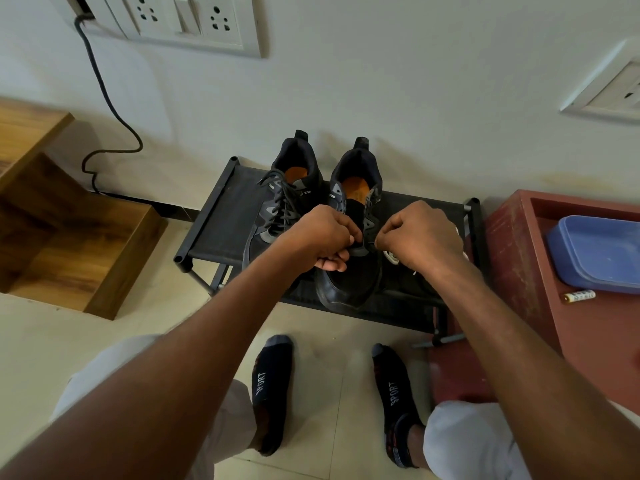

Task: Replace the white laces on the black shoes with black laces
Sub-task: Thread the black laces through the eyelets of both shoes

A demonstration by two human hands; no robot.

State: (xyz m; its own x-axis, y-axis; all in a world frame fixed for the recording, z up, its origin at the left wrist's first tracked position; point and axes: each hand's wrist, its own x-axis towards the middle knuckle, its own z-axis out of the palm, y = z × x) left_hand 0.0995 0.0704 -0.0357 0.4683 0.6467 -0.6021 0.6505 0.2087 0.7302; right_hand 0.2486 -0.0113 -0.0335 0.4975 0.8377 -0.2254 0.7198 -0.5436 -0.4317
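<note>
Standing on the pale tile floor (311,393) are 2 feet in dark socks (272,386) with the word SPORT on them. The person wears light trousers (464,441).

2 bare arms reach out over the feet to a low black rack (221,220). On the rack sit 2 black shoes, toes toward the person. The left hand (323,237) is curled and pinches the left edge of the right shoe (353,271) near the lace holes. The right hand (420,233) is curled too, and its fingertips pinch something thin and dark at the right edge of the same shoe. It may be a black lace, but it is too small to be sure. This shoe has no lace across its top part. A bit of white lace (393,256) peeks out just under the right hand, on the rack.

Just beside it, the left shoe (282,202) is laced up with a dark lace (282,197). Both shoes are orange inside.

To the right is a red cabinet (519,265) with a blue lid (595,254) and a small battery (581,295) on it. To the left is a brown wooden shelf (86,244).

Behind everything is a white wall (381,91) with a socket board (187,22) and a black cable (104,98) hanging down.
</note>
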